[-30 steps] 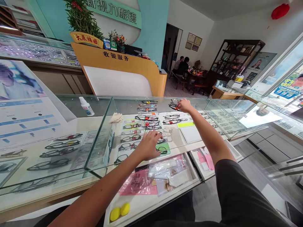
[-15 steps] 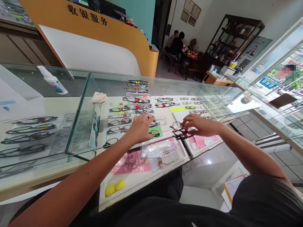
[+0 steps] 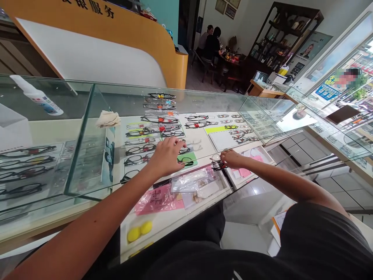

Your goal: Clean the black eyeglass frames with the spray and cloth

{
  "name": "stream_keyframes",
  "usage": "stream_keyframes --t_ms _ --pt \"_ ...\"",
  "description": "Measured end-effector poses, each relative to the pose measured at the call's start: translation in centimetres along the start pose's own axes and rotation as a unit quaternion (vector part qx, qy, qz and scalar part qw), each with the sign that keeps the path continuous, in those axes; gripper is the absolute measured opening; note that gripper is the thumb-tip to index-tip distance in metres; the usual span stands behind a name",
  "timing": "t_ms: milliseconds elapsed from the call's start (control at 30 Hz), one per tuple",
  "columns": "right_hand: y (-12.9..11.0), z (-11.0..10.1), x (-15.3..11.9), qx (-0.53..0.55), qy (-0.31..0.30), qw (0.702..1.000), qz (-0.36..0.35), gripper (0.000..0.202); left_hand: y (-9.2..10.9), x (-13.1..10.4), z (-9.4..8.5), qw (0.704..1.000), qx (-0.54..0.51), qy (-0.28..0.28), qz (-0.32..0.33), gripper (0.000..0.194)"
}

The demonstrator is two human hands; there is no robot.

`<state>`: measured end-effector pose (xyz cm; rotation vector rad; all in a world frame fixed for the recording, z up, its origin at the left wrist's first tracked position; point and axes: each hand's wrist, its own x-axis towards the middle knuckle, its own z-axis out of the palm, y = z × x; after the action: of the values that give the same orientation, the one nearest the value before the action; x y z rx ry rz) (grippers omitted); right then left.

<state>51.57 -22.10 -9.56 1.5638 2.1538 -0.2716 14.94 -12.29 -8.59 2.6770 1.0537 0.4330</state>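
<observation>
My right hand [image 3: 230, 159] is closed on eyeglasses [image 3: 217, 163], one clear-rimmed frame and one dark frame, above the front edge of the case. My left hand [image 3: 169, 155] is over the rows of glasses, its thumb and fingers apart around no visible object. Beneath it a dark pair of glasses [image 3: 186, 160] lies on a green card [image 3: 192, 157]. Left of that hand, several frames such as the black-rimmed glasses [image 3: 141, 149] lie in a column. Farther back, glasses with red tags [image 3: 198, 125] rest on the white shelf.
The glass case's divider [image 3: 80, 140] stands at left, near a folded cloth [image 3: 108, 119] and a white spray bottle [image 3: 37, 95]. An open drawer in front holds pink plastic packaging [image 3: 155, 197], clear bags [image 3: 186, 182] and yellow round items [image 3: 140, 231]. Two people sit at a far table.
My right hand has drawn slightly left, still with the eyeglasses. The left hand keeps nearly the same place over the glasses. The whole view has shifted a little.
</observation>
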Motion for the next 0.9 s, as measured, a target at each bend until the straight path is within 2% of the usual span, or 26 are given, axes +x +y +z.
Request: stream_keyframes --t_ms 200,333,500,700,900 --pt "6.2 2.3 3.7 -0.039 0.078 0.992 0.091 0.034 -0.3 0.0 0.2 1.0 0.005 -0.002 0.004 0.061" --pt "9.4 3.1 6.1 -0.047 0.113 0.985 0.119 0.035 -0.5 0.1 0.1 1.0 -0.001 -0.004 0.002 0.06" --pt "11.9 3.7 9.2 -0.051 0.144 0.979 0.134 0.036 -0.3 0.1 -0.3 1.0 -0.02 -0.019 -0.008 0.055" --pt "14.5 3.3 13.0 -0.04 0.168 0.971 0.168 0.042 -0.2 0.1 -0.5 0.999 -0.025 -0.022 -0.011 0.056" --pt "16.6 3.5 15.4 -0.013 0.174 0.968 0.18 0.041 -0.3 -0.1 -0.4 0.999 -0.024 -0.026 -0.015 0.058"
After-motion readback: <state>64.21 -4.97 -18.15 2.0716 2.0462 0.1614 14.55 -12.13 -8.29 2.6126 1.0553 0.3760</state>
